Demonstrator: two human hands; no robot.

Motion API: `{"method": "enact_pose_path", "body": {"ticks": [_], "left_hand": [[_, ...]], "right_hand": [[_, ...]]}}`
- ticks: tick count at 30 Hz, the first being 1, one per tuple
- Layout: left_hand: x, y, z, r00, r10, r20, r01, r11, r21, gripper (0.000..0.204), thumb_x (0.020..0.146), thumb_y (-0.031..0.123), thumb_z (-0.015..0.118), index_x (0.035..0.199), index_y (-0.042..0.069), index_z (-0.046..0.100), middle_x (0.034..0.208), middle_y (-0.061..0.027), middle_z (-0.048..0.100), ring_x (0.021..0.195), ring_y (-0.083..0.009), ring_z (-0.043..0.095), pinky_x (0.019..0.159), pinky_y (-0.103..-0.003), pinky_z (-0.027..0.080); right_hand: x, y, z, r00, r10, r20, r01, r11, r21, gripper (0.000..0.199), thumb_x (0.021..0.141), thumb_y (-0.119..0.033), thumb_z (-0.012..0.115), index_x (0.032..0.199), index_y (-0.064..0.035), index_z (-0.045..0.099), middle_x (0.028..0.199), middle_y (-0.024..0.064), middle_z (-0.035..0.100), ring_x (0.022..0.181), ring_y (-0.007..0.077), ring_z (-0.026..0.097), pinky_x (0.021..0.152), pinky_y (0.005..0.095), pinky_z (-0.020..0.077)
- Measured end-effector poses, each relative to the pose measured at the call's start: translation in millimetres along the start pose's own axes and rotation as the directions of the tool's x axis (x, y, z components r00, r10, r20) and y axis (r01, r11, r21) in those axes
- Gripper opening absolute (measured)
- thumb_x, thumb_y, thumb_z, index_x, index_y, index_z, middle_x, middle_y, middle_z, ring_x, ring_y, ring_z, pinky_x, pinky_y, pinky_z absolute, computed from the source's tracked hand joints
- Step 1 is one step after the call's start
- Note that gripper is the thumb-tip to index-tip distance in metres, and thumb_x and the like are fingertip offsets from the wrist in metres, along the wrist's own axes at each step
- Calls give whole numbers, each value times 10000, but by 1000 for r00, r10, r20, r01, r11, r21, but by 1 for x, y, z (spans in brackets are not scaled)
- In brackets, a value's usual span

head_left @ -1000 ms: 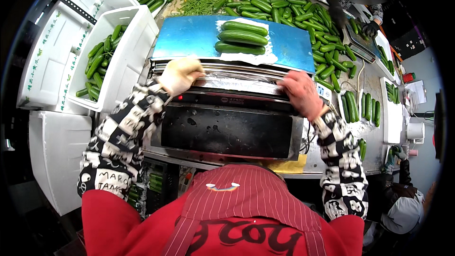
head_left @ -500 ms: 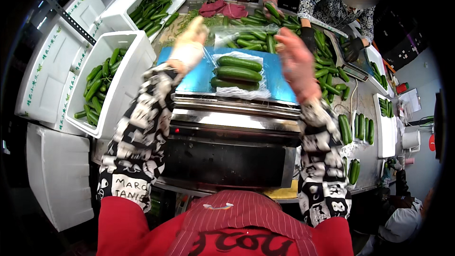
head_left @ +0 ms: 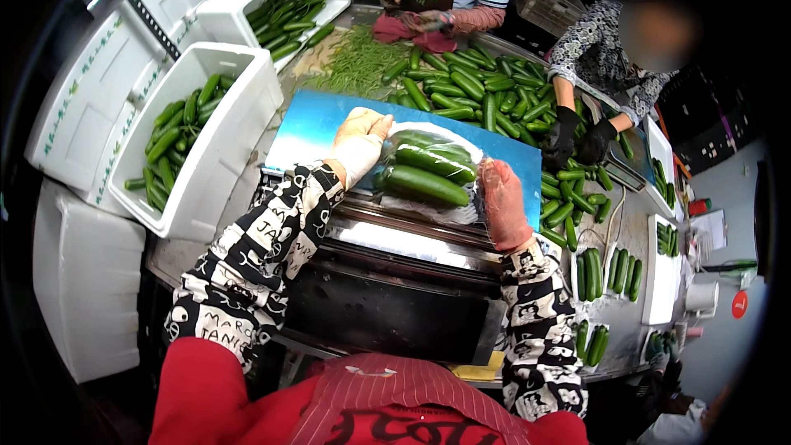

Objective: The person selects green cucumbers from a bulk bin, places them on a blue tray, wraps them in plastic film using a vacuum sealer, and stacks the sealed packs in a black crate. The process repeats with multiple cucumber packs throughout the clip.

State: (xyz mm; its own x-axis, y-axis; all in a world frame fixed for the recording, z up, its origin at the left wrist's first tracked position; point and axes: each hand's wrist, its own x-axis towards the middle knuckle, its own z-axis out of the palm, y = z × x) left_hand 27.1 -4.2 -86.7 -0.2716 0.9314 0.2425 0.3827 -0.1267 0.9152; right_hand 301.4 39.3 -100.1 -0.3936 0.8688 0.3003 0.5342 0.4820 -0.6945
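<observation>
A pack of green cucumbers (head_left: 424, 185) on a white liner lies at the front of a blue sheet (head_left: 313, 119), with clear plastic film (head_left: 437, 144) drawn over it. At its upper left corner my left hand (head_left: 360, 146), in a pale glove, has its fingers pinched together on the film. My right hand (head_left: 505, 204), in a reddish glove, is at the pack's right end, its fingers curled against the film. Below the pack is the metal front of a wrapping machine (head_left: 387, 280). Glare hides some of the film's edges.
Loose cucumbers (head_left: 494, 86) are heaped behind the blue sheet. White foam boxes (head_left: 255, 78) of cucumbers stand at left. Packed cucumbers (head_left: 626, 272) lie at right. Across the table, one co-worker's gloved hands (head_left: 424, 21) hold a red cloth; another's black-gloved hands (head_left: 564, 136) are over the heap.
Both my hands have come down from above the blue sheet to the sides of the pack. The film, earlier stretched between them behind the cucumbers, now covers them. The view has shifted slightly.
</observation>
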Motion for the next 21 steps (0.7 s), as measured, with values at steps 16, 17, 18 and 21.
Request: {"method": "enact_pose_path", "body": {"ticks": [16, 17, 18, 21], "left_hand": [[-104, 112, 25, 933, 292, -210, -337, 914, -227, 201, 975, 250, 521, 1025, 78, 612, 871, -141, 627, 769, -316, 619, 689, -383, 506], [-122, 120, 26, 944, 268, -192, -304, 932, -196, 177, 963, 233, 537, 1024, 86, 616, 903, -152, 623, 794, -359, 624, 694, -405, 509], [-136, 125, 32, 972, 199, -121, -219, 959, -182, 160, 948, 226, 554, 1007, 96, 625, 881, -138, 610, 784, -342, 625, 681, -400, 507], [-172, 124, 39, 997, 76, -8, -76, 991, -107, 110, 874, 210, 626, 933, 121, 652, 816, -88, 577, 730, -300, 616, 646, -398, 484]], "right_hand": [[-95, -106, -86, 981, -150, 121, 190, 870, -456, 317, 944, -217, 514, 1109, 28, 627, 1046, 109, 643, 978, 189, 615, 837, 306, 496], [-110, -114, -91, 982, -137, 129, 180, 885, -430, 322, 942, -218, 527, 1136, 24, 612, 1058, 102, 645, 971, 180, 619, 829, 302, 499], [-125, -121, -92, 996, 31, 78, -12, 973, -233, 332, 940, -219, 540, 1163, 19, 597, 1070, 96, 646, 964, 171, 622, 820, 297, 502], [-179, -94, -71, 951, 289, 108, -294, 955, 38, 346, 929, -200, 568, 1200, 15, 577, 1079, 81, 650, 937, 149, 623, 792, 286, 506]]}}
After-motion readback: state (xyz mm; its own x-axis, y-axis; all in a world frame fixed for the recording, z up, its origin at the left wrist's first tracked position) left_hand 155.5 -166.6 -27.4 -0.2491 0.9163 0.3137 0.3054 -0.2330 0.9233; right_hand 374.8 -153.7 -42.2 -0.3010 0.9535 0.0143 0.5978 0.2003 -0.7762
